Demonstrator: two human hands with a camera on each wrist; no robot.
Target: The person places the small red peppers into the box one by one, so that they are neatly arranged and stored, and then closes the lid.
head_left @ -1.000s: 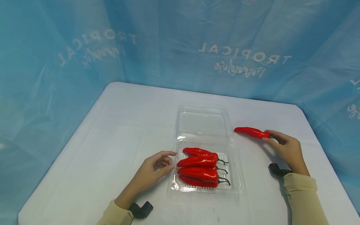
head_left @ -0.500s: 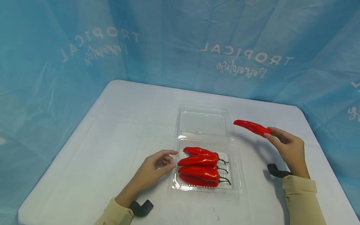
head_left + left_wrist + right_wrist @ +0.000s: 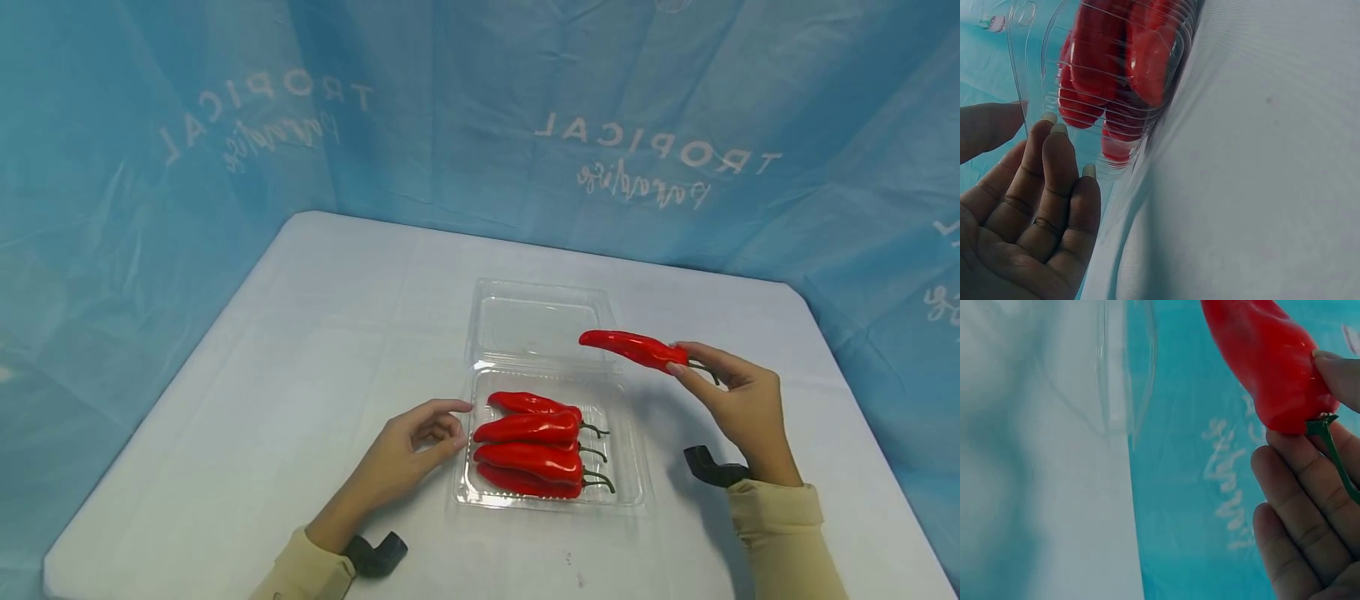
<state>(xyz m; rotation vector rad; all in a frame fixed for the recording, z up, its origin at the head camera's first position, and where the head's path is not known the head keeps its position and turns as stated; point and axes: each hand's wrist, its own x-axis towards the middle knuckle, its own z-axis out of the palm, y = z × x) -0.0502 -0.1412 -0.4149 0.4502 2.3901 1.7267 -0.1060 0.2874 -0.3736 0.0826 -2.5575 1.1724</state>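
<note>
In the head view, my right hand pinches a red pepper near its stem end, raised over the right side of an open clear plastic container. The pepper's tip points left; its green stem hangs beside my fingers in the right wrist view. My left hand holds the container's left rim, thumb and fingertips at its edge in the left wrist view. Several red peppers lie side by side in the container's base, tips to the left and stems to the right.
The container's lid lies folded back on the far side. Everything rests on a white-covered table. A blue printed curtain hangs behind the table and at both sides.
My right hand has lifted the pepper from low over the table at the right, then carried it left toward the container. The left hand and the container stay in place.
</note>
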